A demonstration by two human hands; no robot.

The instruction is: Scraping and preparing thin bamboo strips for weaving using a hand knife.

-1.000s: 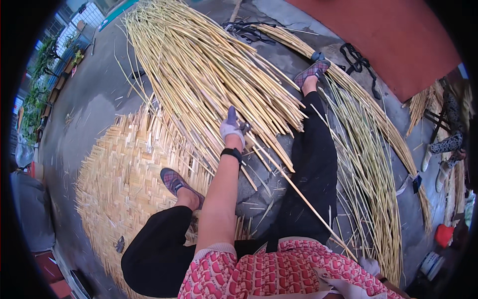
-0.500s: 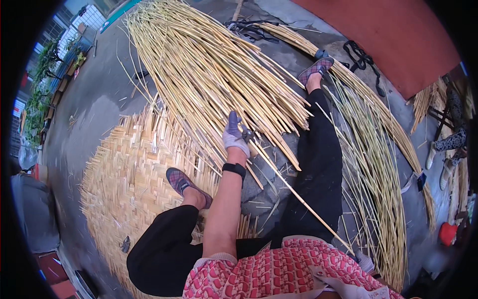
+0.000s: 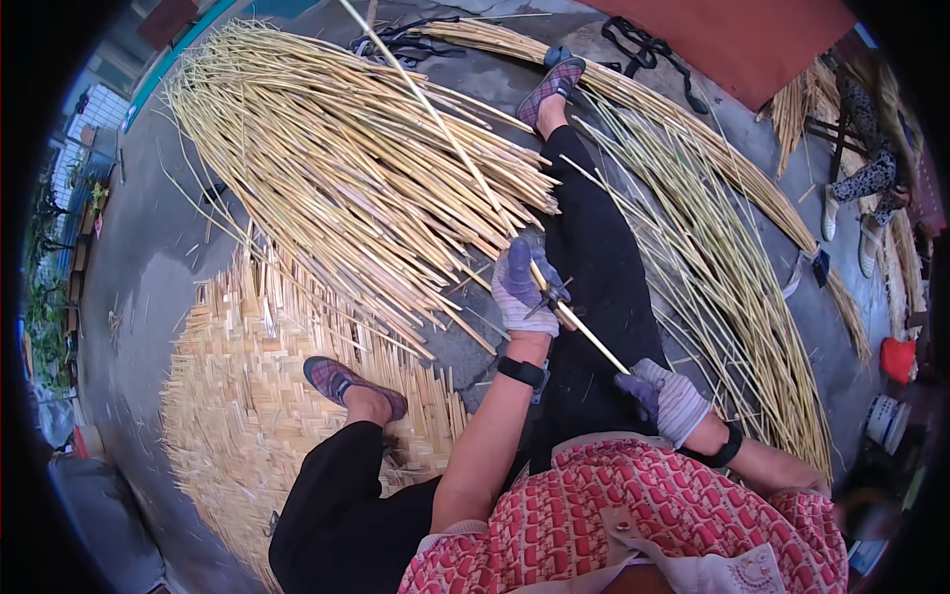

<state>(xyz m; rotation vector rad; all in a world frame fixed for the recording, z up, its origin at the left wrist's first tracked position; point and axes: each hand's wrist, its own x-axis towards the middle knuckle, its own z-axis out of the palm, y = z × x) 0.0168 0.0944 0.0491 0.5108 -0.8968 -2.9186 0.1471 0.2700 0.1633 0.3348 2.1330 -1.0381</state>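
Observation:
A long, pale yellow reed stalk slants from the top edge, past the big bundle, down to my lap. My left hand, in a grey-purple glove, is closed around it and a small dark tool with thin prongs; the stalk passes at the tool. My gloved right hand is closed on the stalk's near end by my right thigh. Its fingertips are partly hidden. Beyond my left hand lies a large fanned bundle of dry reed stalks.
A woven reed mat lies under my left foot. Greener stalks and a tied bundle lie along my right leg. Black straps are near a red panel. Another person's legs show at far right.
My right hand has come up from the lower right edge to my lap, on a stalk. My left hand has moved right and nearer. The stalk now extends far past it. The view has shifted.

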